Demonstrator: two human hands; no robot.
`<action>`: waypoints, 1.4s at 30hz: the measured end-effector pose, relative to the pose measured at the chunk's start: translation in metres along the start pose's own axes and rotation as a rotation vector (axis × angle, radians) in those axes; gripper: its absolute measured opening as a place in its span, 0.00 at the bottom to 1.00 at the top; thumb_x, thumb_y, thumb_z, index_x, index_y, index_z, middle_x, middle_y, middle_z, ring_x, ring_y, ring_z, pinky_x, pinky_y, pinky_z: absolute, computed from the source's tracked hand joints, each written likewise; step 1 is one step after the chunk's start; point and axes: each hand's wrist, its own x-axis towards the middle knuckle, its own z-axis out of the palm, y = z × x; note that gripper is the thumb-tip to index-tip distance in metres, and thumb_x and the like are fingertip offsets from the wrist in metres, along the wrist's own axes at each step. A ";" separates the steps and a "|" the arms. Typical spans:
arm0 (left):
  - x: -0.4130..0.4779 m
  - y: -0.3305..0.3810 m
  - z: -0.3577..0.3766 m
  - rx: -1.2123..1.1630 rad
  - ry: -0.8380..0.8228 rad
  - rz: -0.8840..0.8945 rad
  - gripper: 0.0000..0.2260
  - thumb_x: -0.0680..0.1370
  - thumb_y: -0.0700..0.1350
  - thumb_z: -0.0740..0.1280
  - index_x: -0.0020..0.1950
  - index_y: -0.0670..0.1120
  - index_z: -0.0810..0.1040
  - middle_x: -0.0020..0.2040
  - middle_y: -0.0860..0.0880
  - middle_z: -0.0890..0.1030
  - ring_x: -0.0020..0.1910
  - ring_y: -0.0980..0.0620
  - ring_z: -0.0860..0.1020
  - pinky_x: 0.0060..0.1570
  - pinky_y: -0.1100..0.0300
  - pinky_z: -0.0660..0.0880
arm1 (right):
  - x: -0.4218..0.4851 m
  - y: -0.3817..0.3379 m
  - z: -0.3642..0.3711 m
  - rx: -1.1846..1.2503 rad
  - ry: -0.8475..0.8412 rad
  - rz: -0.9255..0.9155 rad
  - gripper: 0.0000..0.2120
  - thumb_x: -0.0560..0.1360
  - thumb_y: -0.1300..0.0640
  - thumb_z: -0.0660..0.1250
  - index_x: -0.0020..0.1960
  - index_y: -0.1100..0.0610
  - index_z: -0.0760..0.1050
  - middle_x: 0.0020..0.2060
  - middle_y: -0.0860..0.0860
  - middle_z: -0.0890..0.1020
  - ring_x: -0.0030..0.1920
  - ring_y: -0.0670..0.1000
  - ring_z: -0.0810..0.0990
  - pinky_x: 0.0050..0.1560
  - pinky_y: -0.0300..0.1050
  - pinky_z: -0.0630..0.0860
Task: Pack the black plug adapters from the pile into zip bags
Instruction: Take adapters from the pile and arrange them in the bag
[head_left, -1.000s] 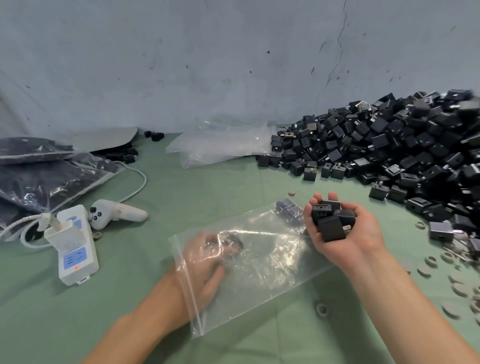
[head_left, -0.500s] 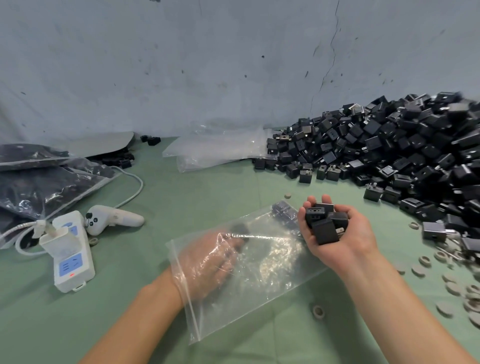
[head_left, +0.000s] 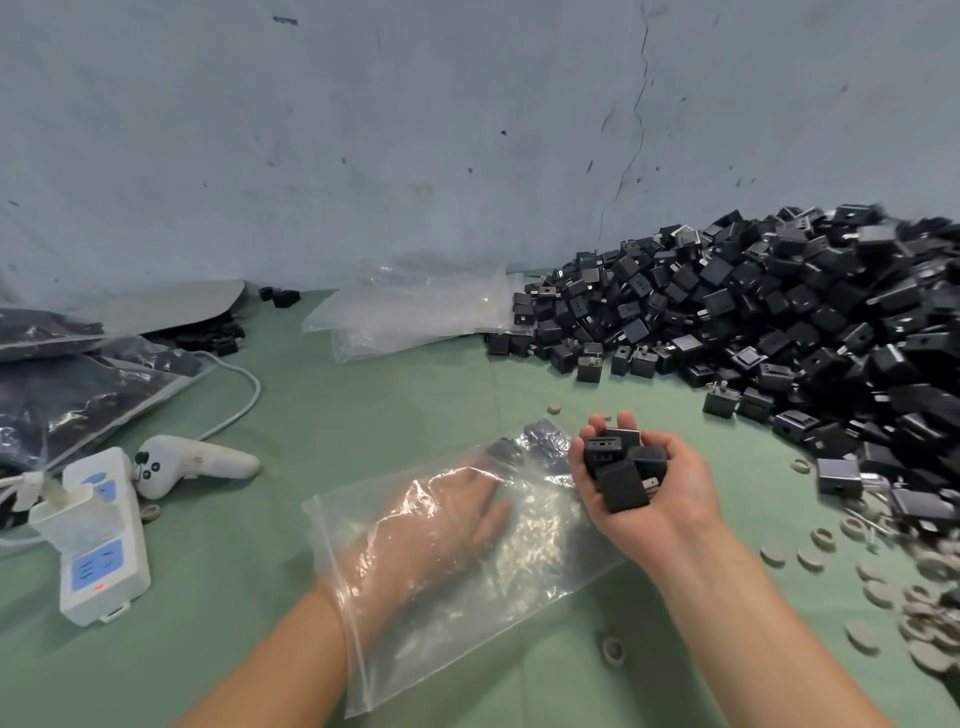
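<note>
While the left hand (head_left: 447, 514) lies flat inside the clear plastic zip bag (head_left: 493, 613), with its fingers straight and holding nothing, the right hand (head_left: 654, 499) sits palm up just beside the bag's far end. Its fingers curl round a handful of small black plug adapters (head_left: 618, 467). They are boxy little blocks, dull black, and one shows a bit of silver metal.

A few more adapters (head_left: 540, 441) lie inside the bag at its far end, just past the left fingertips. They look grey and blurry through the plastic. The bag lies on the green table (head_left: 363, 410), with its open mouth round the left wrist.

The big pile of black plug adapters (head_left: 779, 332) sits at the right of the table against the pale grey wall (head_left: 363, 156), well apart from the bag. A stack of empty clear bags (head_left: 415, 312) lies right next to the pile, on its left. Full bags of dark adapters (head_left: 78, 395) lie at the far left, near a white game controller (head_left: 197, 462) and a white power strip (head_left: 98, 545). Small grey round discs (head_left: 878, 592) are scattered at the right edge of the table.

A second ago the left hand's fingers were curled round something dark inside the bag. Now they are stretched out, and the hand is deeper in the bag. The right hand holds its handful as before, in about the same spot.
</note>
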 end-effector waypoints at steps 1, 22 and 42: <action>0.004 0.001 0.003 -0.026 -0.053 -0.017 0.21 0.86 0.50 0.49 0.78 0.46 0.59 0.77 0.49 0.63 0.74 0.52 0.64 0.67 0.63 0.56 | 0.000 0.000 0.000 0.001 0.002 0.000 0.10 0.76 0.59 0.59 0.52 0.56 0.79 0.44 0.59 0.84 0.43 0.58 0.81 0.42 0.54 0.84; -0.015 -0.036 0.033 -0.358 0.111 -0.158 0.15 0.83 0.55 0.57 0.67 0.60 0.74 0.66 0.61 0.73 0.61 0.60 0.72 0.60 0.69 0.64 | -0.006 0.010 0.000 0.023 -0.013 0.040 0.11 0.76 0.59 0.59 0.53 0.55 0.79 0.45 0.59 0.84 0.45 0.57 0.81 0.43 0.54 0.83; -0.037 -0.007 -0.008 -0.215 0.283 0.188 0.15 0.82 0.50 0.61 0.67 0.63 0.69 0.62 0.64 0.69 0.51 0.62 0.77 0.49 0.58 0.77 | -0.023 0.063 -0.003 -0.111 -0.076 0.170 0.10 0.77 0.56 0.61 0.51 0.52 0.80 0.47 0.57 0.86 0.42 0.57 0.86 0.42 0.58 0.83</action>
